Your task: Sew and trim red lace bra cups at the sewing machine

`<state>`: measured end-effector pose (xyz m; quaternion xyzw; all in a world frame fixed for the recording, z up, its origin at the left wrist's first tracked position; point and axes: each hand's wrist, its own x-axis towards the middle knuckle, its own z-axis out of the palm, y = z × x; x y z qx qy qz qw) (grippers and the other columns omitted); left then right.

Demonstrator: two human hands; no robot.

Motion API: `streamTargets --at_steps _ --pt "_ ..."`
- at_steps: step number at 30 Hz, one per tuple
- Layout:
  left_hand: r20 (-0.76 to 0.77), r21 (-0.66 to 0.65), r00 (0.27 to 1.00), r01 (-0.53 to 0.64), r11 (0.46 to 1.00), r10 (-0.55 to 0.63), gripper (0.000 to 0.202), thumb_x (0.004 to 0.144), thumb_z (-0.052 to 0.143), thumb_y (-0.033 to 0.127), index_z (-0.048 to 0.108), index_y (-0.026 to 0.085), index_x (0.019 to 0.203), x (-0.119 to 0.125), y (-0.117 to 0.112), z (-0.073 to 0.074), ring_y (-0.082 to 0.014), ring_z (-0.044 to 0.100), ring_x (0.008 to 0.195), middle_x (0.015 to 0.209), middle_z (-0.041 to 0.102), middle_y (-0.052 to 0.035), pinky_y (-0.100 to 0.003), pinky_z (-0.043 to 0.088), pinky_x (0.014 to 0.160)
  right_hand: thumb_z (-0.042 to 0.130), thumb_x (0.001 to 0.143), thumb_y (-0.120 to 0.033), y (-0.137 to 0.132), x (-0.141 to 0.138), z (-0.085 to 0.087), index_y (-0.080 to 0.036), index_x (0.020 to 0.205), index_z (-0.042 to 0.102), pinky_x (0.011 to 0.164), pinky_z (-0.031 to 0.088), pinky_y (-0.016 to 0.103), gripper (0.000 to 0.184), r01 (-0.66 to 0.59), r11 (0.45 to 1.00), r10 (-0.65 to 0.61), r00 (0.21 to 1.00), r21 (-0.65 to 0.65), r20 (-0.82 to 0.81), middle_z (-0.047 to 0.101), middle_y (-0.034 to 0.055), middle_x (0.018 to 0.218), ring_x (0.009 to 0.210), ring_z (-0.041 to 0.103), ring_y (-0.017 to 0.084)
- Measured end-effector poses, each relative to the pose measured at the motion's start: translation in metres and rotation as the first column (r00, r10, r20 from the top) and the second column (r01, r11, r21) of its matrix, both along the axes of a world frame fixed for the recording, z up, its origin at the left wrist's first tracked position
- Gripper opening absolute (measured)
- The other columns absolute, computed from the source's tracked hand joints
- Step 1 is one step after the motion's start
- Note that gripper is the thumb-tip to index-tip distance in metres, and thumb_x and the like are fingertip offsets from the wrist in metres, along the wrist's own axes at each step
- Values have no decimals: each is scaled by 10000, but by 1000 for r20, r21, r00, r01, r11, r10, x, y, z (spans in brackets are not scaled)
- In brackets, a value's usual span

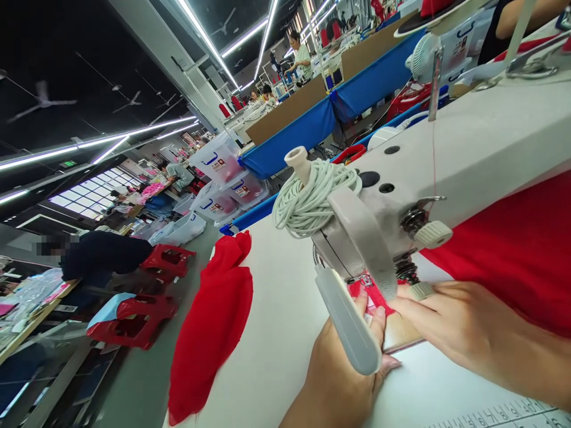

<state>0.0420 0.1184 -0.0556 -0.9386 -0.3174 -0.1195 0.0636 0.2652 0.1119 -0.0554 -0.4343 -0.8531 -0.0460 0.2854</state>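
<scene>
A small piece of red fabric lies under the presser foot of a white sewing machine. My left hand is at the near side of the foot, thumb and fingers closed on the fabric; a grey lever hides part of it. From the right, my right hand reaches in with fingers pinched at the fabric's right edge, their tips partly hidden behind the machine head. Pale cord is coiled on the machine's front.
Red cloth lies on the white table's left side; more red cloth is behind the machine arm. A ruler scale runs along the near edge. Red stools, plastic bins and several people stand beyond.
</scene>
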Motion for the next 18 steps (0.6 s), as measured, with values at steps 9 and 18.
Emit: streamTargets --at_steps 9,18 --pt "44 11 998 47 999 -48 454 950 452 440 633 123 1221 2 3 17 -265 658 1059 1147 699 -151 -402 593 873 385 711 31 6 1 -10 -215 787 586 467 304 318 327 -9 1000 12 995 -30 100 577 11 660 459 497 175" --pt "59 -45 997 56 997 -53 410 952 466 404 629 146 1226 2 4 18 -244 669 952 960 738 -108 -379 598 802 399 709 11 5 3 -5 -202 716 584 462 286 304 282 57 998 -56 997 -27 48 522 26 646 480 496 168"
